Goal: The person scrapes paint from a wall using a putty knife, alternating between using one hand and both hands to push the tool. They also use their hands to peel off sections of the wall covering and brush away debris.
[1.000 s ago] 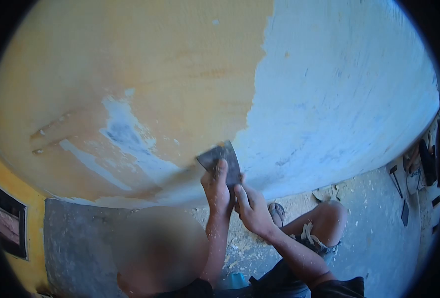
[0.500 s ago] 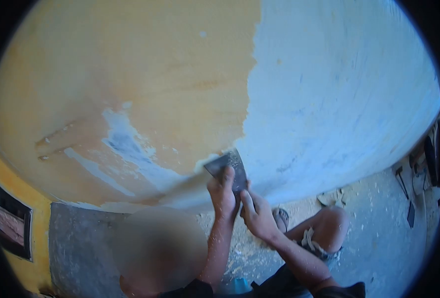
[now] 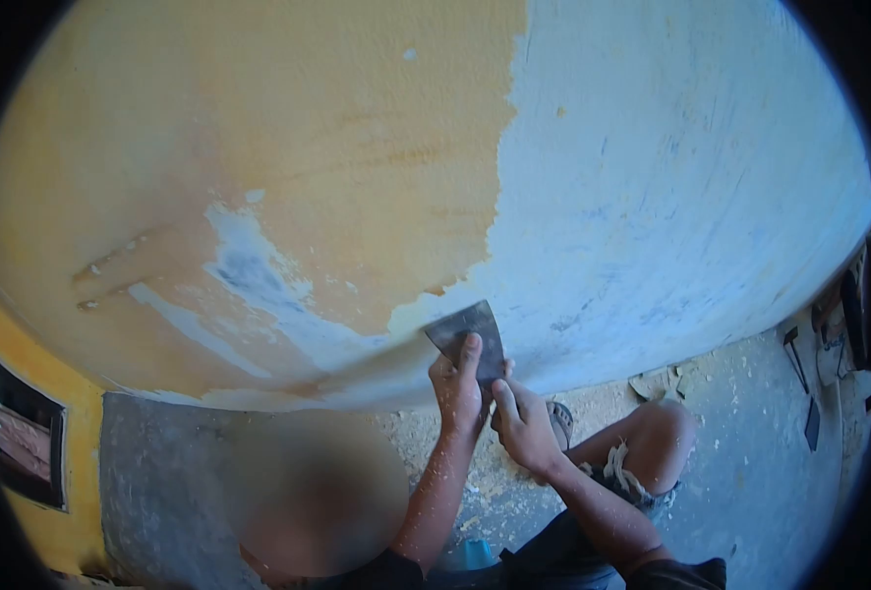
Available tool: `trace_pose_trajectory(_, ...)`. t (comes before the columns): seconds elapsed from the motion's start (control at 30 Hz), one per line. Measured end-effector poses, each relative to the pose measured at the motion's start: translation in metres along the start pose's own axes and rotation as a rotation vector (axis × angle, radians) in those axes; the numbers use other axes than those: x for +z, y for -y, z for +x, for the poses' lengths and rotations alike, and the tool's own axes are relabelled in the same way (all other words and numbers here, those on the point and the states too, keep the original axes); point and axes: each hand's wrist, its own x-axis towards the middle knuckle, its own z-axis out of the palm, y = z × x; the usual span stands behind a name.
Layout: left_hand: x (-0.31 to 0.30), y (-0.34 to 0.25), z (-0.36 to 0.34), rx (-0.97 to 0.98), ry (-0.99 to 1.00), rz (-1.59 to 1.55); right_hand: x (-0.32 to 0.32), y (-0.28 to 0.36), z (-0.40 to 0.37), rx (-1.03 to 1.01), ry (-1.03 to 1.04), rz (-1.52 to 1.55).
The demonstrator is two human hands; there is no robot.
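Observation:
My left hand [image 3: 458, 388] grips a wide metal scraper [image 3: 472, 334] near its blade, the thumb laid flat along its face. My right hand [image 3: 526, 421] is closed around the scraper's lower end, just right of and below my left hand; the handle is mostly hidden by the fingers. Tilted, the blade lies against or very near the lower wall, over a pale bare patch. Above it runs the ragged edge of the yellow paint [image 3: 357, 187]. Right of that edge the wall surface is whitish blue [image 3: 652, 187].
Paint flakes [image 3: 494, 492] litter the grey floor [image 3: 170, 472]. My bent knee [image 3: 664, 447] and a sandalled foot [image 3: 559, 423] are close on the right. A light-blue object [image 3: 477, 554] stands below my arms. Tools [image 3: 811, 423] lie far right; a dark-framed opening [image 3: 18, 423] is at left.
Both hands and the scraper have shifted slightly right and down, and the blade now sits apart from the yellow paint's edge. The view has shifted a little too.

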Motion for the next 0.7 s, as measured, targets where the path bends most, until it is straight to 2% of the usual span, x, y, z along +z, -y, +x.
trace_pose_trajectory(0.13, 0.002, -0.007, 0.006, 0.036, 0.073, -0.018, 0.001, -0.006, 0.011, -0.064, 0.01, 0.02)
trace_pose_trajectory(0.3, -0.002, 0.005, 0.006, 0.0, 0.047, -0.055, -0.002, -0.001, 0.008, -0.054, 0.003, -0.035)
trace_pose_trajectory(0.37, 0.004, -0.001, 0.009, 0.065, -0.012, -0.007, 0.003, -0.003, 0.014, -0.192, -0.085, -0.1)
trace_pose_trajectory(0.4, 0.007, -0.013, 0.009, 0.026, 0.002, -0.057, 0.001, 0.012, 0.015, -0.194, -0.056, -0.139)
trace_pose_trajectory(0.43, 0.009, -0.02, 0.009, 0.073, 0.028, -0.071, 0.0, 0.015, 0.007, -0.161, -0.05, -0.138)
trace_pose_trajectory(0.53, 0.0, -0.009, 0.002, 0.028, 0.052, -0.079, -0.003, 0.023, 0.0, -0.055, 0.018, -0.036)
trace_pose_trajectory(0.63, 0.008, -0.011, 0.004, 0.028, 0.094, -0.14, 0.0, 0.014, 0.007, -0.065, 0.032, 0.049)
trace_pose_trajectory(0.67, 0.011, -0.021, 0.006, 0.027, 0.068, -0.082, 0.003, 0.014, 0.009, -0.147, -0.018, -0.019)
trace_pose_trajectory(0.7, 0.01, -0.026, 0.006, 0.016, 0.037, -0.023, 0.005, 0.015, 0.005, -0.11, -0.02, -0.016)
